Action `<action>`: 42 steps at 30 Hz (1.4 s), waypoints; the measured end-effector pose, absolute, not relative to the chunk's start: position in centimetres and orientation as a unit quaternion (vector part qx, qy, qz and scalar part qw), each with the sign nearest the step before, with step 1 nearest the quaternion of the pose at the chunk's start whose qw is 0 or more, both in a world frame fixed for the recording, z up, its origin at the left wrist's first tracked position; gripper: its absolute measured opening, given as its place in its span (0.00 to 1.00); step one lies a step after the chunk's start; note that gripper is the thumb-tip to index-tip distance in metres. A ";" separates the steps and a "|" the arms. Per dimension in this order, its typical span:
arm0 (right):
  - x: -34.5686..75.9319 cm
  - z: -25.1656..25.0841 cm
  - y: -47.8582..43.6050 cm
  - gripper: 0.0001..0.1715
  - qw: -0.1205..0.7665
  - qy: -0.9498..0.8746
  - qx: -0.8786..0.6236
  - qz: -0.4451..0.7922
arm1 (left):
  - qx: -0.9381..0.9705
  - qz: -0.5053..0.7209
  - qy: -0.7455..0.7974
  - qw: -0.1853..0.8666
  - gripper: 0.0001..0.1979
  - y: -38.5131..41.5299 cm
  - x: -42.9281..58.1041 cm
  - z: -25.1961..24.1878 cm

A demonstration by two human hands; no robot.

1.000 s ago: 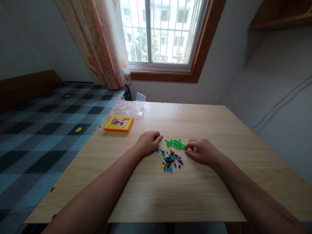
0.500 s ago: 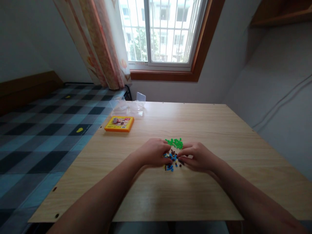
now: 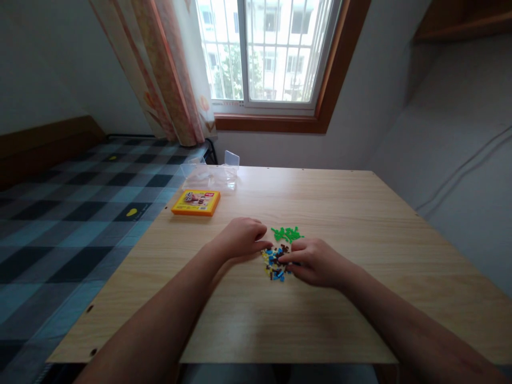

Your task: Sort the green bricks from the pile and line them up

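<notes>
a yellow box lies near the left edge of the surface; the left hand, curled, borders mixed pieces mid-surface; toward the far edge lie green pieces; the right hand, fingers narrow, is at the mixed pieces; whether either holds anything, i cannot tell.

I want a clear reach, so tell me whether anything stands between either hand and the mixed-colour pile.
Nothing visible does. The right hand has its fingers over the right side of the mixed-colour pile, and the left hand has its thumb by the left edge. The green pieces lie beyond, not in between.
</notes>
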State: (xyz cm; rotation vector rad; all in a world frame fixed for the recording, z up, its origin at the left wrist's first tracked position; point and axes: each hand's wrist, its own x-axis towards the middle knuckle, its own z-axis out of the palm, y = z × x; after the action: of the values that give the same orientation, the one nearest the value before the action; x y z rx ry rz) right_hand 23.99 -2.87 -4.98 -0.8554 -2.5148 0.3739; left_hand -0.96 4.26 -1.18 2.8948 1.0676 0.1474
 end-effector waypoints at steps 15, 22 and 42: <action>24.4 -5.0 -2.7 0.14 0.206 -0.911 -0.336 0.124 | 0.951 0.003 0.304 0.064 0.18 2.7 0.4 -1.5; 24.4 -5.3 -2.6 0.15 0.233 -0.895 -0.366 0.101 | 0.927 0.021 0.374 0.022 0.20 3.8 -0.6 -1.4; 24.6 -6.5 -1.6 0.16 0.228 -0.882 -0.409 0.060 | 0.888 -0.022 0.458 0.044 0.20 5.6 -3.0 -1.7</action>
State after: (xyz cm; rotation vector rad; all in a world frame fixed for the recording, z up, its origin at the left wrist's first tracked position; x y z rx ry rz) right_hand 24.58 -1.64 -6.47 -1.1260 -2.4280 0.1661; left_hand -3.02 5.56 -1.68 2.7128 1.3993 -0.0685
